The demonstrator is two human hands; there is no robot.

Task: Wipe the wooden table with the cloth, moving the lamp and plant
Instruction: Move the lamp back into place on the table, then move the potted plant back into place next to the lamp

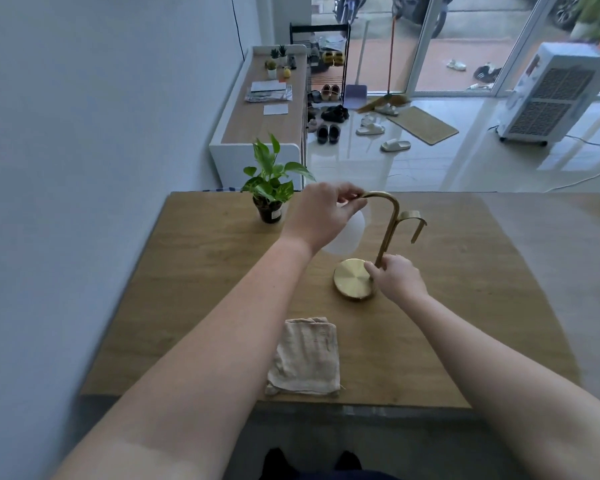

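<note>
A brass lamp [388, 233] with a round base and a white shade stands mid-table on the wooden table [194, 282]. My left hand [321, 216] grips the top of its curved arm, partly hiding the shade. My right hand [394, 277] is closed on the stem just above the base. A small potted plant [269, 188] with green leaves sits at the far left of the table. A folded beige cloth [305, 356] lies near the front edge, untouched.
A grey wall runs along the left of the table. Beyond it stand a low white cabinet [257, 116], a shoe rack, scattered slippers on the tiled floor and a white air cooler [551, 95] at the right.
</note>
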